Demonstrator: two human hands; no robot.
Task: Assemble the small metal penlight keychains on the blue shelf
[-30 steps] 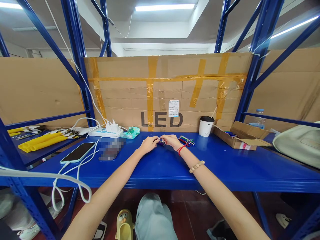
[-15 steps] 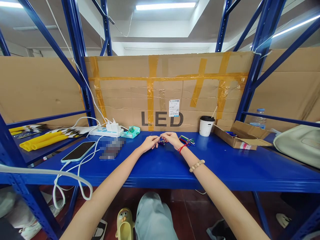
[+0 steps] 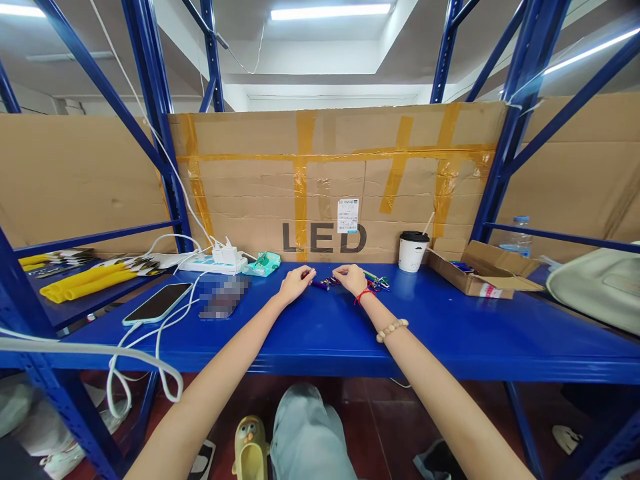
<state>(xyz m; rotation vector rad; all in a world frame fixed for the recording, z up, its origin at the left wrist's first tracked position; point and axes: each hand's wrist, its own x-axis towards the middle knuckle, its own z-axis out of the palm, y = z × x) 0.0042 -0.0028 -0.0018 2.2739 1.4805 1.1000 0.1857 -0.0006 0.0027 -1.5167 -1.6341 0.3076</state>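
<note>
Head view: toward the back edge of the blue table (image 3: 320, 333), the left hand (image 3: 296, 285) pinches a tiny dark piece between curled fingertips; a purple item (image 3: 320, 285) lies just right of them. The right hand (image 3: 351, 279) has bent fingers beside small colourful pieces (image 3: 334, 281); whether they grip anything, I cannot tell.

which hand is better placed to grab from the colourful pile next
Right, I'd say: the right hand is just beside the pile, while the left hand is farther off, on the right hand's other side.
</note>
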